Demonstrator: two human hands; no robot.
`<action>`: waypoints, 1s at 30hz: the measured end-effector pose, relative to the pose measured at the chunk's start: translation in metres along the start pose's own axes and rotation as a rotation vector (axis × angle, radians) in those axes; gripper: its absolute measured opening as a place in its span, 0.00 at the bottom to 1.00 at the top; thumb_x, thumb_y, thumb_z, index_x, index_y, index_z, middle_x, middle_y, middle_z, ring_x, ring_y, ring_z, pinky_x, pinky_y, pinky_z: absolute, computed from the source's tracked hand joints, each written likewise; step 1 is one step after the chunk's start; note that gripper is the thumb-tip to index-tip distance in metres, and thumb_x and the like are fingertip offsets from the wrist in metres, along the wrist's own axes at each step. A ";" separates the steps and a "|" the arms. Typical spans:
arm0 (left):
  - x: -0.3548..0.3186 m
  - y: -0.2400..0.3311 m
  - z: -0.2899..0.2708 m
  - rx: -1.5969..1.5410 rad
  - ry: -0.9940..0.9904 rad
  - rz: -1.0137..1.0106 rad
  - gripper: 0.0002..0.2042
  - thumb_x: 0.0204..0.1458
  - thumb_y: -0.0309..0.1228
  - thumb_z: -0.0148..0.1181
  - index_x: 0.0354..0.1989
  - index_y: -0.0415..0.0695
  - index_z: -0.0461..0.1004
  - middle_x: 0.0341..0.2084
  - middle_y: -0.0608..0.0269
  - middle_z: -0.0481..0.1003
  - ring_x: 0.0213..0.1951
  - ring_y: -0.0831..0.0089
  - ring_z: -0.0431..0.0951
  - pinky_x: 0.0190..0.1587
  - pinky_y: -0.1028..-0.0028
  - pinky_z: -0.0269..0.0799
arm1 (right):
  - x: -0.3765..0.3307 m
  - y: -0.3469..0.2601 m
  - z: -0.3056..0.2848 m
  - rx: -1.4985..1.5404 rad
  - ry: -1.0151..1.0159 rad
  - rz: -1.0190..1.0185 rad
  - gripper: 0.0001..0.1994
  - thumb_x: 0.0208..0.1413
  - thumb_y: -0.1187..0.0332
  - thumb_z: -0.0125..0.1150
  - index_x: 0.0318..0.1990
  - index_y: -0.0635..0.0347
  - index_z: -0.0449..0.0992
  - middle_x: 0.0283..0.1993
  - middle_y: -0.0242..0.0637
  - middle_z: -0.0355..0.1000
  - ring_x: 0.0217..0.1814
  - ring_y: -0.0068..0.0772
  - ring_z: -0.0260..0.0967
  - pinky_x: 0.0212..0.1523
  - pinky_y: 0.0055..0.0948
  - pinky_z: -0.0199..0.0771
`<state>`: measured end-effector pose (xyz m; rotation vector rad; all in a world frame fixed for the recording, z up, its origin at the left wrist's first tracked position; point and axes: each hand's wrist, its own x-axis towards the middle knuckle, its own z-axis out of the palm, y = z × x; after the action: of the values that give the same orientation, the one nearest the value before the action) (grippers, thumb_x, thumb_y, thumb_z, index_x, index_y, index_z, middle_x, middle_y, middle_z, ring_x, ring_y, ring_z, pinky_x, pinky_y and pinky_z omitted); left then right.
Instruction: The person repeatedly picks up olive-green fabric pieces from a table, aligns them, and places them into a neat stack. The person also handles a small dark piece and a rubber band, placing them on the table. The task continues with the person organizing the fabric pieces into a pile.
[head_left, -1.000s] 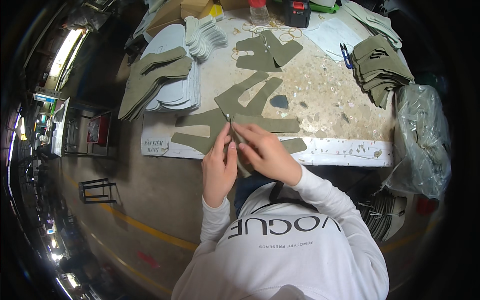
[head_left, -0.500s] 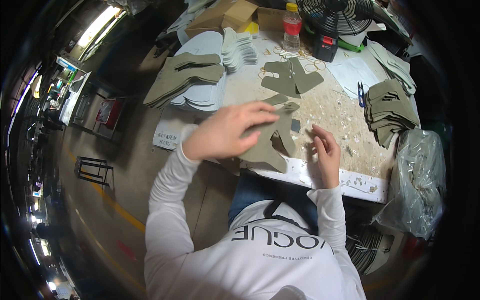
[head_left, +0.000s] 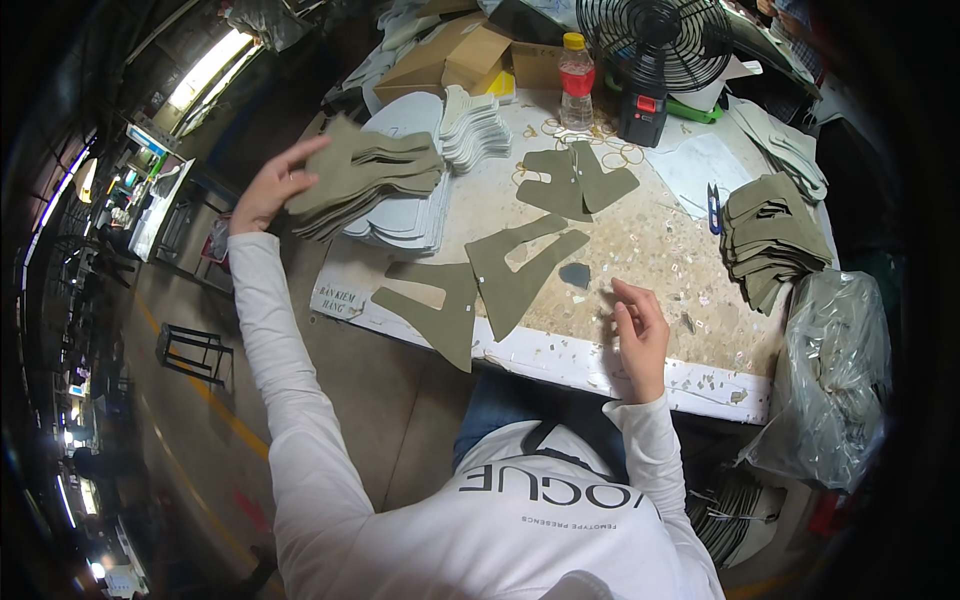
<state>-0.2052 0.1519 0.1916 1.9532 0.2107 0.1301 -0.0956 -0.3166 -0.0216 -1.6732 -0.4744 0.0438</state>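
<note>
My left hand [head_left: 268, 185] reaches out to the left and rests on the edge of a stack of olive-green cut fabric pieces [head_left: 365, 178] lying on pale grey pieces [head_left: 405, 215]. My right hand [head_left: 640, 335] hovers half curled over the speckled worktable [head_left: 640, 240] near its front edge, holding nothing I can make out. Between the hands lie two olive cut pieces [head_left: 475, 290], one hanging over the table's front edge. A small dark grey scrap [head_left: 574, 274] sits just left of my right hand.
Another olive pair [head_left: 578, 180] lies mid-table. A stack of olive pieces [head_left: 770, 235] and blue-handled scissors [head_left: 714, 205] sit at the right. A black fan [head_left: 650, 50], a red-labelled bottle [head_left: 574, 70], cardboard boxes [head_left: 455, 55] and white pieces [head_left: 475, 130] stand behind. A plastic bag [head_left: 830, 380] hangs at the right.
My left hand has swung from the table's front edge far out to the left stack. My right hand has let go and shifted right. The view has tilted.
</note>
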 end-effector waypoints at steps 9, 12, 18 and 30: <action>-0.003 -0.040 -0.019 0.030 0.086 -0.215 0.27 0.54 0.24 0.61 0.64 0.45 0.67 0.48 0.60 0.75 0.43 0.82 0.75 0.44 0.82 0.71 | -0.001 -0.007 0.003 -0.066 0.026 -0.035 0.15 0.57 0.77 0.55 0.50 0.56 0.79 0.46 0.35 0.73 0.33 0.23 0.70 0.32 0.19 0.69; -0.011 -0.024 0.013 0.929 0.525 0.026 0.21 0.50 0.28 0.64 0.55 0.46 0.75 0.40 0.61 0.76 0.38 0.72 0.76 0.42 0.73 0.71 | -0.001 -0.007 0.002 -0.079 0.025 -0.034 0.15 0.57 0.77 0.55 0.50 0.56 0.78 0.46 0.35 0.73 0.34 0.23 0.70 0.32 0.19 0.69; -0.051 -0.024 0.169 0.621 0.664 0.322 0.03 0.47 0.27 0.65 0.30 0.45 0.79 0.23 0.63 0.72 0.22 0.72 0.71 0.26 0.74 0.67 | -0.006 -0.013 0.006 -0.047 -0.030 -0.005 0.15 0.60 0.78 0.53 0.54 0.60 0.76 0.50 0.33 0.71 0.39 0.17 0.67 0.40 0.16 0.69; -0.036 -0.063 0.305 -0.162 0.484 0.136 0.22 0.52 0.14 0.57 0.58 0.35 0.65 0.45 0.54 0.73 0.35 0.79 0.79 0.29 0.81 0.73 | -0.043 -0.045 0.034 0.368 -0.405 0.213 0.13 0.64 0.70 0.53 0.51 0.67 0.76 0.47 0.40 0.73 0.44 0.28 0.73 0.47 0.25 0.72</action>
<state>-0.1885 -0.1083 0.0170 1.7478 0.3712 0.6908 -0.1574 -0.2951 0.0055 -1.3430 -0.5502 0.6011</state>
